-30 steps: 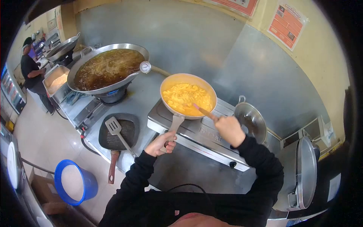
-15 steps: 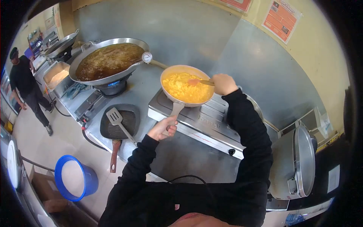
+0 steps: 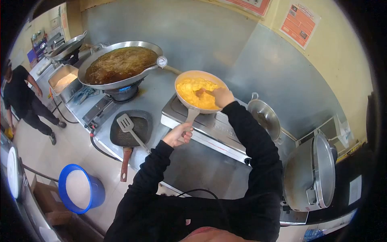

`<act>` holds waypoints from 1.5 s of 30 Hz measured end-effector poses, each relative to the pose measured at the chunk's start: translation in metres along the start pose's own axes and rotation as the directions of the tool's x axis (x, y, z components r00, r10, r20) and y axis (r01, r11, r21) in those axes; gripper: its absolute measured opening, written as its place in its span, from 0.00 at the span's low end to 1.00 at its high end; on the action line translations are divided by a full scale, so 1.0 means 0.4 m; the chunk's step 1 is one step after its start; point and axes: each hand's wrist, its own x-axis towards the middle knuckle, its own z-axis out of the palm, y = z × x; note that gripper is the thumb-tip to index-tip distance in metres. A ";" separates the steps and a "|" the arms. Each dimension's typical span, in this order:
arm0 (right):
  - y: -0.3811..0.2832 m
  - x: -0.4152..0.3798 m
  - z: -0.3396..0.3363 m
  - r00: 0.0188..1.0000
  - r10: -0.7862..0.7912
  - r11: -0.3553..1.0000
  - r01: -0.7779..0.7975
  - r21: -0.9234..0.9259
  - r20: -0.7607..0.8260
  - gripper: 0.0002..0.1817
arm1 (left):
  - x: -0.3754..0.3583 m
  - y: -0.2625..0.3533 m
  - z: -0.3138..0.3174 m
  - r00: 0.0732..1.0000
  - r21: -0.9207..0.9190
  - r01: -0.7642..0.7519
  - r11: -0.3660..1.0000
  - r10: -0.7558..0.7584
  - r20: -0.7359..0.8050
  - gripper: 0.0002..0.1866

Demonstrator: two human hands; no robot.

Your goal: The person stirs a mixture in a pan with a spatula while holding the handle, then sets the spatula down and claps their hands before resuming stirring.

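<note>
A grey frying pan [image 3: 189, 78] full of yellow scrambled egg [image 3: 193, 92] sits on a steel stove [image 3: 213, 131]. My left hand [image 3: 177, 135] grips the end of the pan's handle. My right hand [image 3: 222, 97] is over the pan's right side, closed on an orange spatula [image 3: 201, 92] whose tip is in the egg. Both arms wear black sleeves.
A big wok of dark bubbling oil [image 3: 119, 64] with a dial thermometer [image 3: 162, 61] stands to the left. A square grill pan [image 3: 131, 131] holds a slotted turner [image 3: 130, 127]. A steel pot [image 3: 264, 119], a rice cooker [image 3: 318, 173], a blue bucket [image 3: 78, 193] and another person [image 3: 24, 101] are around.
My right hand swung from the pan's near right edge to its far right side, then onto the pan's right side, stirring the egg. The other person walked left along the floor.
</note>
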 end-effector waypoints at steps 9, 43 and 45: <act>0.036 -0.063 -0.255 0.980 0.144 0.986 -0.132 -0.099 0.134 0.07 | -0.005 0.004 0.011 0.999 0.041 -0.028 0.999 0.029 -0.024 0.14; 0.014 0.036 -0.208 1.000 -0.008 1.000 0.008 -0.017 -0.027 0.06 | 0.003 0.005 0.000 0.999 0.086 -0.034 0.996 0.038 -0.039 0.14; -0.023 -0.017 -0.242 0.987 -0.035 0.997 0.044 -0.055 0.155 0.05 | 0.002 0.002 -0.002 0.999 0.063 -0.029 0.998 0.031 -0.027 0.14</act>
